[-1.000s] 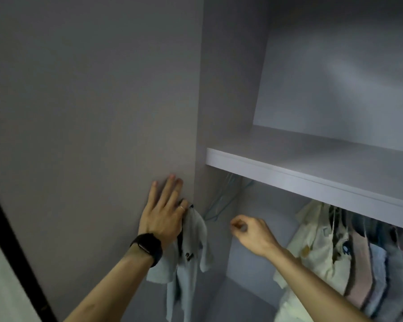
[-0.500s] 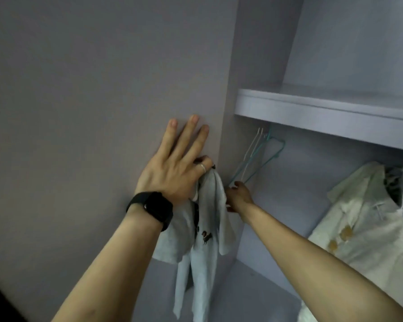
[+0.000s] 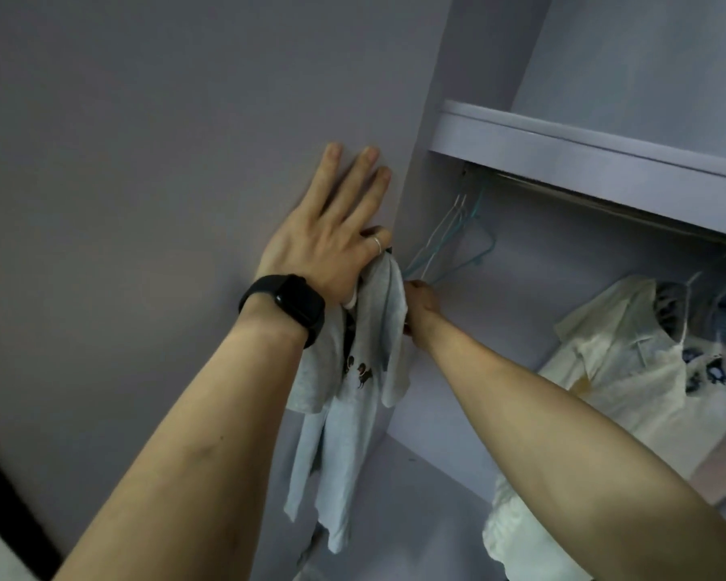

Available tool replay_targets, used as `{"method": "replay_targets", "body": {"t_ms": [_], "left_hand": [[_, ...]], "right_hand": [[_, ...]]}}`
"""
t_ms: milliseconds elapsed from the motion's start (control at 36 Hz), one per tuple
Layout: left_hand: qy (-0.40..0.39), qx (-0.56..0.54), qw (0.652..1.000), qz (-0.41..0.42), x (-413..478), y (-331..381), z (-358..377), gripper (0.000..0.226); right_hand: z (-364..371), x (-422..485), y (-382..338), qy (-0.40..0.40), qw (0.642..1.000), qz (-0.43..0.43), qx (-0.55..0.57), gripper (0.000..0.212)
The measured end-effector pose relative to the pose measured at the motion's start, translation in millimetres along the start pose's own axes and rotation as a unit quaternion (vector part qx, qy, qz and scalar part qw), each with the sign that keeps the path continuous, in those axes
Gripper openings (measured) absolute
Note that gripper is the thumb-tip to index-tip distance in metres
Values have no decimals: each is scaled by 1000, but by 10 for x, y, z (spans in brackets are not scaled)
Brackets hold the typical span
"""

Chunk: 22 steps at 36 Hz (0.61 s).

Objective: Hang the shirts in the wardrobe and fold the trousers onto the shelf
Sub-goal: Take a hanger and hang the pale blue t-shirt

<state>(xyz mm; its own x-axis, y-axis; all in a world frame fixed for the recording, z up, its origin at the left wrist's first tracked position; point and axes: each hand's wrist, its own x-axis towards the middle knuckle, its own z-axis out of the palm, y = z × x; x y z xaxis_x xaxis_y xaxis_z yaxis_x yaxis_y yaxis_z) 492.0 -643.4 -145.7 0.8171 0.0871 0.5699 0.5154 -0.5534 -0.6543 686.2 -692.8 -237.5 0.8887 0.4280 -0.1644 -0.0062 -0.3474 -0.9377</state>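
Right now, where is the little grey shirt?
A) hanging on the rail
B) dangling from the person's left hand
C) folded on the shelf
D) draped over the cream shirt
B: the grey shirt dangles from the left hand, pinched at its top while the other fingers lie flat on the wardrobe panel; it is on no hanger.

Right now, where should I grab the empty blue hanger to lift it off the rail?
Grip the blue hanger by its lower sloping arm, coming from below. Its hook sits high under the shelf on the rail; the arm hangs in the open by the right hand. The left hand holds the grey shirt.
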Motion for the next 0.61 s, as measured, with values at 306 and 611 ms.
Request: {"method": "replay_targets", "body": {"t_ms": [306, 611], "left_hand": [[-13, 31, 999, 9, -78, -39, 74, 43], [-34, 33, 999, 11, -71, -36, 23, 45]], "right_hand": [[-164, -337, -32, 126, 971, -83, -186, 75], [-922, -428, -209, 290, 921, -141, -220, 69]]}}
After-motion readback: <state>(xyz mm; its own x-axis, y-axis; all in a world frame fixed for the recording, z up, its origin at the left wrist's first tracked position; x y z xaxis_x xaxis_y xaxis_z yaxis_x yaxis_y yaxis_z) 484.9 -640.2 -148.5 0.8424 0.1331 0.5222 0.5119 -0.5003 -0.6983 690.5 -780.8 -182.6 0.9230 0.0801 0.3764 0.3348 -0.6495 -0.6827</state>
